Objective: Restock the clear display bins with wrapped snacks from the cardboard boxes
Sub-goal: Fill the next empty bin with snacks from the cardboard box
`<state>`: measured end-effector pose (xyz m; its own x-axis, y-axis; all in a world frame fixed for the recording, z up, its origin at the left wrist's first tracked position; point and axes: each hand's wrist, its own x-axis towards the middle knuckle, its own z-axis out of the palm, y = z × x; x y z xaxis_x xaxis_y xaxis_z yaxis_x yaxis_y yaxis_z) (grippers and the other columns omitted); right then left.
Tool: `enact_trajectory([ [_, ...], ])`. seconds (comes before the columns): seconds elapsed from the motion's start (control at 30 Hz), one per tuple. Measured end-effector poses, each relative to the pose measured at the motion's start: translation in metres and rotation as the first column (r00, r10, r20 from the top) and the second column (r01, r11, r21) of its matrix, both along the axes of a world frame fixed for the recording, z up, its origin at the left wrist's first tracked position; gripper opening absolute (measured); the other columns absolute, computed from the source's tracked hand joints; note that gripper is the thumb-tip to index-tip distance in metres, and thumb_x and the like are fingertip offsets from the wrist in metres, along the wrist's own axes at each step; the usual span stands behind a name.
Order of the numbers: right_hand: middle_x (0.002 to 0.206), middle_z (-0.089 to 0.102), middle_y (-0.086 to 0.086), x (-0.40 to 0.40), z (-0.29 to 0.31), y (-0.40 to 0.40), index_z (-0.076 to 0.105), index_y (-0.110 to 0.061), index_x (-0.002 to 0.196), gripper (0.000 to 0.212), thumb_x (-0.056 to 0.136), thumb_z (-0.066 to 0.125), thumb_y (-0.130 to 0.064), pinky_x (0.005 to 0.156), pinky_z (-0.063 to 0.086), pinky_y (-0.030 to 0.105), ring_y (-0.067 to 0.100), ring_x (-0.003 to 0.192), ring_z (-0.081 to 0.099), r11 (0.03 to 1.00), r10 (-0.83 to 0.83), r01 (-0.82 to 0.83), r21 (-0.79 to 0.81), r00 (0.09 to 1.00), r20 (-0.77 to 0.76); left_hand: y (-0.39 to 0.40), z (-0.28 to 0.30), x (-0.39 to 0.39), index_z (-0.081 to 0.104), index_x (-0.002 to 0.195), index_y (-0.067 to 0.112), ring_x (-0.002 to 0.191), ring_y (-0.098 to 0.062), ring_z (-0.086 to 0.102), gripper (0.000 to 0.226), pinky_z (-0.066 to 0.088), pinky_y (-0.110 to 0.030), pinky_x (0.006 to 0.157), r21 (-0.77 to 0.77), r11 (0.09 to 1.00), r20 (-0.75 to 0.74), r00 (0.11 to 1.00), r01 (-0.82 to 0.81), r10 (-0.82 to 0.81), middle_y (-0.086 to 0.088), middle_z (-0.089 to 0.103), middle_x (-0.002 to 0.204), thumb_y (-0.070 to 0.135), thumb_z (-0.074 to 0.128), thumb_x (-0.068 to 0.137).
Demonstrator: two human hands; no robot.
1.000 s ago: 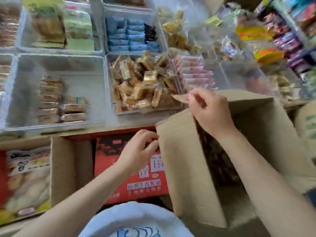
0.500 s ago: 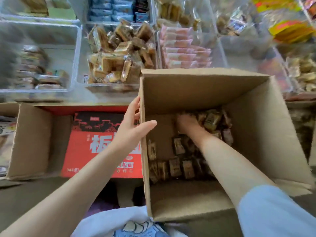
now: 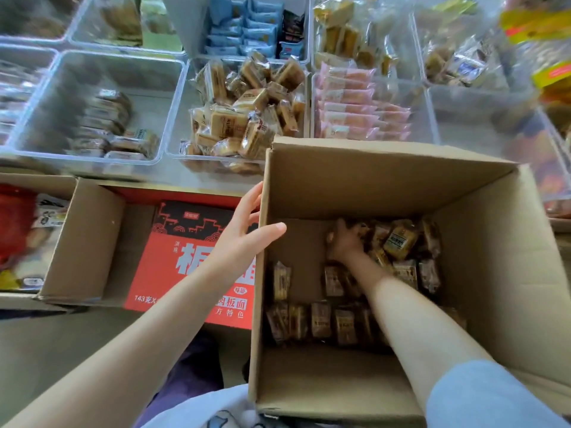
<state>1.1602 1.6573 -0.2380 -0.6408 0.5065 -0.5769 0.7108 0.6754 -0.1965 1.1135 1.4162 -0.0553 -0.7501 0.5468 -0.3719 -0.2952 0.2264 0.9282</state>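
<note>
A flat red and black printed carton (image 3: 191, 242) lies beside the open brown cardboard box (image 3: 386, 186); its white print reads "143克X" and large Chinese characters, partly covered by the left forearm. The print on the snack wrappers is too small to read. The left hand (image 3: 244, 239) holds the box's left wall, thumb hooked over the edge inside and fingers straight along the outside. The right hand (image 3: 343, 245) is deep in the box, fingers curled into the heap of brown wrapped snacks (image 3: 398, 242) at the far side; more lie along the near wall. Just beyond the box, a clear plastic bin (image 3: 177, 131) holds tan wrapped cakes (image 3: 244, 112), and the neighbouring bin holds pink wrapped bars (image 3: 355, 112). Another cardboard flap (image 3: 83, 242) stands at the left.
</note>
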Motion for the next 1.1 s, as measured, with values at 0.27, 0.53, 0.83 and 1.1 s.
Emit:
enact_trajectory([
  [0.27,0.095,0.062,0.009,-0.002,0.085,0.021,0.053,-0.019,0.089,0.013,0.093,0.056,-0.007,0.054,0.045,0.025,0.022,0.074,0.063,0.953,-0.168,0.116,-0.279,0.971,-0.168,-0.002,0.006,0.000,0.030,0.149,0.053,0.133,-0.009,0.048,0.080,0.049,-0.019,0.088,0.011,1.000,-0.002,1.000,0.029,-0.029,0.018,0.045,0.147,0.044,0.066,0.078],
  [0.53,0.151,0.042,0.018,-0.025,0.025,-0.012,0.028,-0.005,0.152,0.072,0.096,0.065,-0.029,0.106,0.037,0.033,0.032,0.137,0.044,0.980,-0.113,0.108,-0.168,0.993,-0.020,-0.012,0.003,-0.015,0.024,0.149,0.055,0.138,-0.007,0.040,0.083,0.045,-0.036,0.105,-0.010,0.989,-0.035,0.988,0.149,-0.150,0.024,0.036,0.151,0.052,0.066,0.078],
  [0.83,0.126,0.067,0.013,-0.051,0.002,-0.050,0.065,-0.013,0.128,0.042,0.090,0.072,-0.031,0.102,0.048,0.042,0.031,0.119,0.061,0.911,0.074,-0.132,-0.392,0.984,-0.159,-0.007,-0.004,-0.009,0.028,0.149,0.052,0.136,-0.002,0.041,0.092,0.047,-0.028,0.102,-0.009,0.998,-0.043,0.997,0.068,-0.068,0.021,0.041,0.150,0.058,0.065,0.066],
  [1.1,0.100,0.071,0.011,-0.020,0.202,0.001,0.056,-0.012,0.125,0.032,0.098,0.061,-0.030,0.064,0.053,0.029,0.023,0.080,0.065,0.568,-0.058,-0.092,-0.818,0.987,-0.151,-0.009,-0.005,-0.012,0.024,0.149,0.055,0.141,-0.005,0.035,0.086,0.043,-0.023,0.093,-0.022,0.994,-0.038,0.993,0.112,-0.112,0.022,0.034,0.155,0.053,0.068,0.075],
])
